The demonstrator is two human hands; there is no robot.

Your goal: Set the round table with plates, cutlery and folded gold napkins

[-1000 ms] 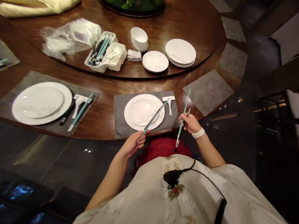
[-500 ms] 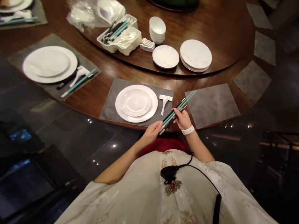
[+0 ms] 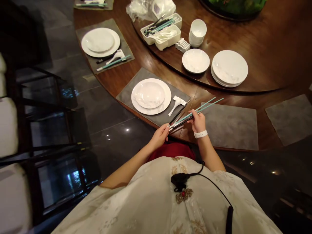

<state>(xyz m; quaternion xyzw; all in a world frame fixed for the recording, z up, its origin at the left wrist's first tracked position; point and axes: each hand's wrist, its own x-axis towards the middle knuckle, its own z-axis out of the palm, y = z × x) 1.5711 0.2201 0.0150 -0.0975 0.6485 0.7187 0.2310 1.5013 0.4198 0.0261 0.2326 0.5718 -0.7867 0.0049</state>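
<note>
Both my hands hold a small bunch of chopsticks (image 3: 183, 121), turquoise ones and black ones, over the front edge of the table. My left hand (image 3: 159, 136) pinches them at their lower ends. Further up, my right hand (image 3: 198, 122), with a white watch band at the wrist, grips them between thumb and fingers. One black chopstick is splayed away from the turquoise pair. Just beyond, a white spoon (image 3: 175, 104) lies on a white rest (image 3: 180, 100), beside a small plate (image 3: 149, 94) stacked on a larger plate (image 3: 168, 103). These sit on a grey placemat (image 3: 142, 73).
A bare grey placemat (image 3: 234, 126) lies to the right. On the raised turntable (image 3: 263, 58) are a plate stack (image 3: 229, 67), a shallow dish (image 3: 195, 60), bowls (image 3: 198, 32), spoon rests (image 3: 182, 45) and cutlery boxes (image 3: 168, 41). Another place setting (image 3: 101, 40) is at left.
My view has turned left, so the table things sit differently in it. The chopsticks have fanned apart in my hands, one black one now separate from the turquoise pair.
</note>
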